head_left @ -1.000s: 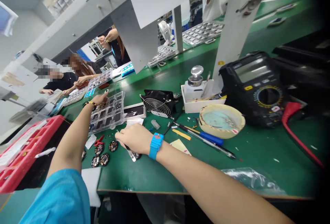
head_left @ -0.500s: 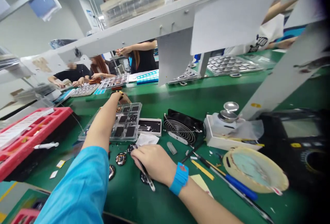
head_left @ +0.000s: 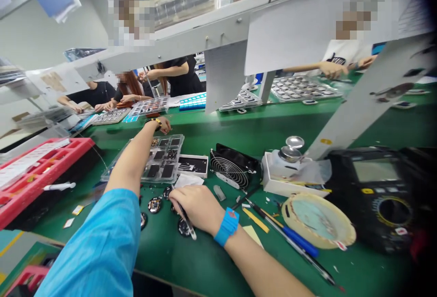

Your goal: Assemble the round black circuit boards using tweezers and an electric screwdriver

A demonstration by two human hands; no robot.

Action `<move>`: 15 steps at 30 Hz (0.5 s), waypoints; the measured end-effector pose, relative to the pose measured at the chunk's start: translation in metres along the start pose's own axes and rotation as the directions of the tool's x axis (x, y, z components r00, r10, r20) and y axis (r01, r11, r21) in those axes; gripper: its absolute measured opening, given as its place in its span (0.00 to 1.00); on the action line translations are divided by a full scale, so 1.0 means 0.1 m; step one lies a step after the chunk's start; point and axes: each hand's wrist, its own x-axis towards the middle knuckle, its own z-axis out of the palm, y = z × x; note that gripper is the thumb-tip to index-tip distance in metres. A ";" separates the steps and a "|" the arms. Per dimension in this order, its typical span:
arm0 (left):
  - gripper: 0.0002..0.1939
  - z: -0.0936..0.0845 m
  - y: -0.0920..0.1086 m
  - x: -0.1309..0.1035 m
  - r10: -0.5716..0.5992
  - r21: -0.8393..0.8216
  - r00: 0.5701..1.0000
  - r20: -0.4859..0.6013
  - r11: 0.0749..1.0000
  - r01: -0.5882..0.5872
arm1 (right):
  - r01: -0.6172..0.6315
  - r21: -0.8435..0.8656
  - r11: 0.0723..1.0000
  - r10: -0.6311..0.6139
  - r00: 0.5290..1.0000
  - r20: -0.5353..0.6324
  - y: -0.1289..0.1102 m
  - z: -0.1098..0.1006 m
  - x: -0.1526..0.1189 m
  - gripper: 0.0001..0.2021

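Note:
My right hand (head_left: 196,206) is closed round a pair of metal tweezers (head_left: 187,222), held low over the green bench. Round dark circuit boards lie beside it: one board (head_left: 154,204) to the left, another (head_left: 183,227) under the tweezers' end. My left hand (head_left: 165,125) reaches past the far edge of a clear compartment box (head_left: 163,179). Its fingers are curled together, and what they hold, if anything, is too small to make out. Dark squares and small parts fill the box's compartments. A white wipe (head_left: 189,180) lies just beyond my right hand.
A black fan (head_left: 234,167), a white box with a dispenser bottle (head_left: 290,153), a round yellowish dish (head_left: 319,222) and a black meter (head_left: 378,197) stand to the right. Pens (head_left: 300,241) lie near the dish. A red tray (head_left: 44,169) is at left. Co-workers sit and stand across the bench.
My left hand has come out from over the box and now shows beyond its far edge. My right hand keeps the tweezers. The whole view has shifted slightly.

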 end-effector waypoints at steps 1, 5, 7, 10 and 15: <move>0.15 -0.06 -0.03 -0.09 0.022 -0.011 0.999 -0.026 1.000 -0.022 | -0.007 0.018 1.000 0.007 1.000 -0.007 0.02 0.01 0.00 0.08; 0.13 -0.29 -0.26 -0.52 0.017 -0.029 0.998 -0.057 0.999 -0.018 | -0.042 0.063 0.997 0.043 0.999 -0.014 0.04 0.03 0.01 0.08; 0.13 -0.33 -0.39 -0.71 -0.017 -0.028 0.999 -0.046 0.999 0.016 | -0.059 0.065 0.996 0.059 0.998 0.002 0.02 0.01 0.02 0.08; 0.13 -0.26 -0.51 -0.92 -0.074 -0.003 0.997 -0.017 0.997 0.074 | -0.074 0.070 0.995 0.073 0.997 0.021 0.00 -0.03 0.04 0.08; 0.12 -0.14 -0.52 -1.20 -0.078 0.065 0.994 -0.080 0.994 0.084 | -0.103 0.058 0.993 0.103 0.995 -0.003 -0.02 -0.05 0.06 0.10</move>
